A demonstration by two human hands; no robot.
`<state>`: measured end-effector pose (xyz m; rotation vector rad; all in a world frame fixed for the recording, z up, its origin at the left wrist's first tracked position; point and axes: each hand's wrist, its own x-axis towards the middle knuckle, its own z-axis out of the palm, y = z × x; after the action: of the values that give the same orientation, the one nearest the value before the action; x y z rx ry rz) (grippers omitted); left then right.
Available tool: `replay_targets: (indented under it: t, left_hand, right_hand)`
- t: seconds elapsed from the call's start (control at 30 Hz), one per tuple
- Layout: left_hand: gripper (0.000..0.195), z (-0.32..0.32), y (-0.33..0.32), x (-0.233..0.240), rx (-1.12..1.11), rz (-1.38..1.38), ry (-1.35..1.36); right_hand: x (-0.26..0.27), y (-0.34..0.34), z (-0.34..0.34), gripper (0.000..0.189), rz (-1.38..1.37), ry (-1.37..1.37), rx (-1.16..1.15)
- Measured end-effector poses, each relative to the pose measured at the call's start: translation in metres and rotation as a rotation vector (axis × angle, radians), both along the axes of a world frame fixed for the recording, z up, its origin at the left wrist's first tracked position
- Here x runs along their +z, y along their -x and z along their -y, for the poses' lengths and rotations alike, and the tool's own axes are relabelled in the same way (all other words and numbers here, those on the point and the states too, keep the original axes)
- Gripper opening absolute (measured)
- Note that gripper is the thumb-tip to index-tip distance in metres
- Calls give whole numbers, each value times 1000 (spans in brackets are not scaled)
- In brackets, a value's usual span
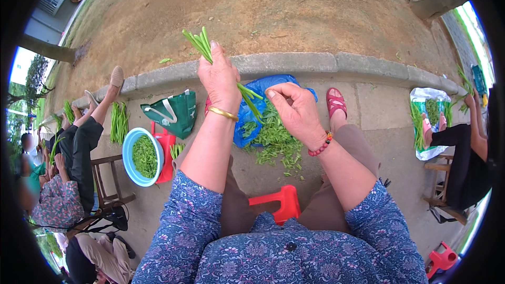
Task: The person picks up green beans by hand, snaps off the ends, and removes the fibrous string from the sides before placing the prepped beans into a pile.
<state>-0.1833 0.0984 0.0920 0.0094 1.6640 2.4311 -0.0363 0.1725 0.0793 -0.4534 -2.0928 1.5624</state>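
Observation:
My left hand (220, 73) is closed around a small bunch of green leaf-vegetable stalks (200, 44). Their cut-looking ends stick out above the fist, and thinner ends come out below it, towards the right. Beside those lower ends is my right hand (294, 108), its thumb and forefinger brought together; I see nothing between them. Beneath both hands a blue plastic bag (272, 84) lies spread on the pavement. Torn green leaves (276, 134) are heaped on it and spill over its near edge.
At left stand a light-blue basin (125, 154) of leaves, a green tote bag (177, 116), a red bag (167, 146) and laid-out stalks (119, 122). A red plastic stool (288, 201) is under me. A stone kerb (288, 63) runs ahead. Other people sit on both sides.

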Motion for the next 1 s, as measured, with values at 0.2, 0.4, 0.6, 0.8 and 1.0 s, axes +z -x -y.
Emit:
replay_targets:
  t: [0.2,0.4,0.6,0.8,1.0]
  left_hand:
    - [27,-4,-11,-1,-72,13,11]
    - [26,-6,-16,1,-176,62,15]
    - [26,2,-12,-1,-282,351,-67]
    - [25,3,-8,-1,-273,397,-34]
    - [22,3,-9,3,-231,265,61]
  right_hand:
    - [10,-3,8,9,-27,4,58]
    - [1,-3,7,7,48,107,93]
    - [-7,-3,-5,11,107,391,111]
    - [1,-3,-8,15,215,570,148]
    - [5,-5,-9,15,190,506,230]
